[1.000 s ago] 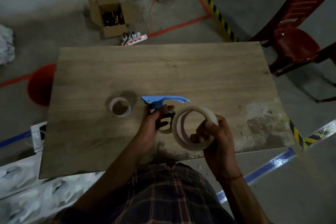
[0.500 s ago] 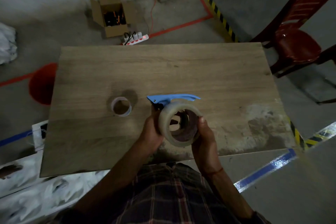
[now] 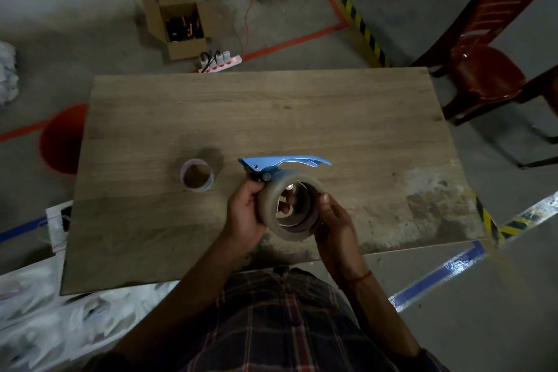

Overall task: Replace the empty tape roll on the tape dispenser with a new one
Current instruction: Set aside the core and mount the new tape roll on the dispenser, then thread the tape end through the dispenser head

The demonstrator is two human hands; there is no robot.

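A full roll of clear tape [image 3: 273, 201] sits over the hub of the blue tape dispenser [image 3: 283, 162], above the near middle of the wooden table [image 3: 332, 118]. My left hand [image 3: 246, 214] grips the dispenser's body from the left, partly hidden behind the roll. On the roll's right side, my right hand [image 3: 333, 220] presses against its edge. The dispenser's blue handle sticks out to the right above the roll. An empty cardboard tape core [image 3: 197, 176] stands on the table to the left, apart from both hands.
A red plastic chair [image 3: 483, 75] stands off the table's far right corner. On the floor beyond lie an open cardboard box [image 3: 178, 24] and a power strip [image 3: 220, 62]. A red bucket [image 3: 62, 139] sits at the left, white sacks [image 3: 45, 311] at the near left.
The new roll, held apart to the right a second ago, has moved left onto the dispenser. My right hand now presses on its side; my left hand still holds the dispenser.
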